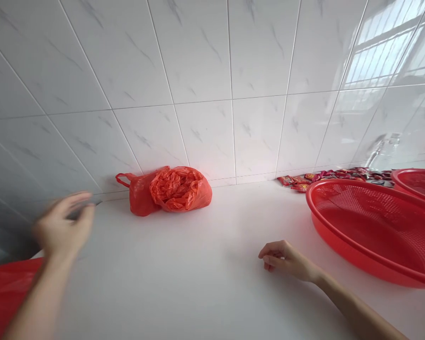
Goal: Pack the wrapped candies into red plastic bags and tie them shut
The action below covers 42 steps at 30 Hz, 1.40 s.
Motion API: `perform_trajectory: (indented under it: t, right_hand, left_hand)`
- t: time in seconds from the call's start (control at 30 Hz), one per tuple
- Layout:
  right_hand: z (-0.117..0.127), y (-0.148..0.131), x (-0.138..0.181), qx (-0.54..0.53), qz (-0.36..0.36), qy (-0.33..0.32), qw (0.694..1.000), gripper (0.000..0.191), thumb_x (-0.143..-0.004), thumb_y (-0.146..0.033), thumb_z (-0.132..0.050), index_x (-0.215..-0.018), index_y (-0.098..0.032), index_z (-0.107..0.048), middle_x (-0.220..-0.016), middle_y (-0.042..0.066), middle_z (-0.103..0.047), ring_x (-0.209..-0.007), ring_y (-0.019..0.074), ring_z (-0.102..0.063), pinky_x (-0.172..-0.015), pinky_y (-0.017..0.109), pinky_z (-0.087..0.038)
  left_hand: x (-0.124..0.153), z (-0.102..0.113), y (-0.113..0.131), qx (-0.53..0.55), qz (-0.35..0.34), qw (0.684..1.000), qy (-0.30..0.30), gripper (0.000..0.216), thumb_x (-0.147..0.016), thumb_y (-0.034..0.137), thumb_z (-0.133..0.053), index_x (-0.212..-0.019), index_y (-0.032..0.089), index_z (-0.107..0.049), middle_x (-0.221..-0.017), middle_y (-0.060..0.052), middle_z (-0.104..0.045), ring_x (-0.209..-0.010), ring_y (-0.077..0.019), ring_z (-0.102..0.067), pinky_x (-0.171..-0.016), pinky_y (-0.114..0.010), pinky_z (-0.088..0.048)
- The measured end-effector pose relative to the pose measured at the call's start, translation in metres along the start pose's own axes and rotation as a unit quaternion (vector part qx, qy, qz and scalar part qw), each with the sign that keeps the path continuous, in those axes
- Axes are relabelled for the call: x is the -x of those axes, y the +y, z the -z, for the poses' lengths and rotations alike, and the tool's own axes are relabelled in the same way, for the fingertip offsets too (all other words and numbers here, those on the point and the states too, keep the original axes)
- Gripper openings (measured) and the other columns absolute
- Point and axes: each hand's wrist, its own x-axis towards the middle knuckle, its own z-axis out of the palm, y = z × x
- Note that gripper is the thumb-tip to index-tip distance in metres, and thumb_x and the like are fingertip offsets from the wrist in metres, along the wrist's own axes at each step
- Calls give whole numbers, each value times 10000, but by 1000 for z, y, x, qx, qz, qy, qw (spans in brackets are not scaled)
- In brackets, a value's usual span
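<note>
My left hand (64,225) is raised above the white counter (198,264) at the left and is smeared by motion. Something thin and dark shows by its fingers, too blurred to name. My right hand (286,259) rests on the counter right of centre. Its fingers are curled in loosely and I see nothing in them. A red plastic bag (170,190) stuffed with crumpled red bags lies against the tiled wall, beyond and between both hands.
A large red mesh basket (371,226) sits at the right, with a second red basket (418,182) behind it. Several small red packets (304,182) lie along the wall. A clear bottle (384,151) stands at the far right. Red material (7,293) fills the lower left corner.
</note>
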Motion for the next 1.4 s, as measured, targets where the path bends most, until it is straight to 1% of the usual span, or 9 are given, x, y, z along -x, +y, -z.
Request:
perform_trajectory:
  t: [0.13,0.27,0.5,0.7,0.8,0.9,1.1,1.27,1.4]
  right_hand:
    - [-1,-1,1,1,3,0,1000,381,-834,-543,-650,-906,-172,-705,-764,63,-704,-732,205,-646,-734,355,-509]
    - [-2,-6,3,12,3,3,1000,366,-828,-541,-648,-875,-181,-697,-761,61,-698,-741,210,-642,-737,353,-505]
    - [-4,-6,3,42,4,10,999,307,-840,-492,-618,-865,-197,-700,-758,56,-705,-740,214,-640,-722,340,-492]
    - [-5,-2,3,70,9,7,998,282,-874,-447,-579,-883,-194,-704,-775,64,-714,-745,214,-636,-711,329,-483]
    - [-6,2,1,61,14,11,998,316,-885,-478,-572,-880,-191,-704,-758,64,-709,-726,214,-638,-700,334,-486]
    - [-7,4,-2,36,14,29,999,372,-871,-542,-587,-868,-187,-695,-730,57,-690,-685,206,-635,-693,344,-496]
    - [-2,3,-6,-13,13,95,995,519,-807,-672,-617,-896,-167,-701,-701,51,-661,-634,190,-619,-675,352,-513]
    - [0,4,-9,-25,14,119,992,546,-782,-704,-633,-901,-176,-703,-693,40,-656,-611,178,-609,-637,338,-513]
    - [0,7,-11,-21,15,137,990,523,-803,-686,-625,-931,-184,-703,-704,34,-655,-590,170,-605,-625,340,-523]
  left_hand:
    - [4,-83,25,15,-140,976,-167,186,-770,262,-554,-886,207,-689,-1096,-71,-741,-1034,-257,-687,-1018,-431,-514]
    - [31,-142,37,-82,-173,935,-297,340,-840,325,-538,-1112,183,-683,-1315,-126,-661,-1283,-297,-573,-1118,-441,-433]
    - [85,-202,33,-124,-177,907,-361,485,-822,355,-640,-1275,181,-635,-1467,-188,-531,-1414,-402,-413,-1149,-588,-326]
    - [104,-209,26,-89,-191,908,-362,374,-820,298,-648,-1178,201,-696,-1442,-153,-555,-1345,-384,-493,-1119,-563,-391]
    - [105,-207,22,-50,-195,915,-348,304,-877,297,-578,-1140,208,-703,-1260,-115,-655,-1194,-299,-623,-1052,-458,-497]
    - [103,-207,17,-23,-180,932,-313,346,-933,271,-489,-1230,187,-647,-1234,-127,-627,-1047,-242,-692,-975,-396,-554]
    - [97,-203,15,-47,-116,955,-268,537,-881,280,-593,-1389,124,-523,-1318,-208,-583,-1213,-352,-609,-951,-452,-546]
    - [89,-196,20,-73,-106,948,-291,243,-827,229,-639,-1053,175,-710,-1035,-132,-714,-992,-327,-676,-852,-421,-536]
    - [85,-193,24,-62,-114,949,-287,65,-814,220,-641,-775,195,-687,-797,-80,-673,-845,-283,-659,-792,-379,-511]
